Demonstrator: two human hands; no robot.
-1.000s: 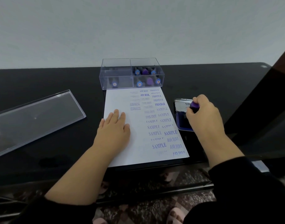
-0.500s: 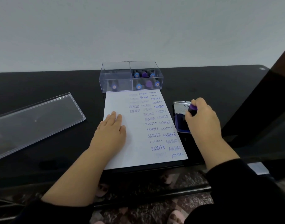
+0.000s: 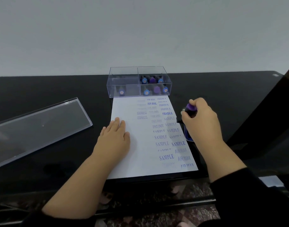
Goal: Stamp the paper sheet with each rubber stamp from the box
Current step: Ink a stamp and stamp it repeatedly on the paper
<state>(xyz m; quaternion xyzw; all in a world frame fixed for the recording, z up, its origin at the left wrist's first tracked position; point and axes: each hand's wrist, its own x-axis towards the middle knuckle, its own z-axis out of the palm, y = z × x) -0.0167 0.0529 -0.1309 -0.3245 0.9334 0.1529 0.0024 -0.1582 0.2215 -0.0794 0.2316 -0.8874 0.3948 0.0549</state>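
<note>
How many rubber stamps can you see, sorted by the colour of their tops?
Blue-topped stamps in the box: 4
Purple-topped stamps in the box: 3
Purple stamp gripped by the right hand: 1
Total: 8

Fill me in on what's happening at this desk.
A person is stamping a paper sheet. The left hand lies flat on the sheet, holding it down. The right hand grips a purple rubber stamp over the ink pad beside the sheet. More stamps stand in the clear box; its lid lies to the left.
</note>
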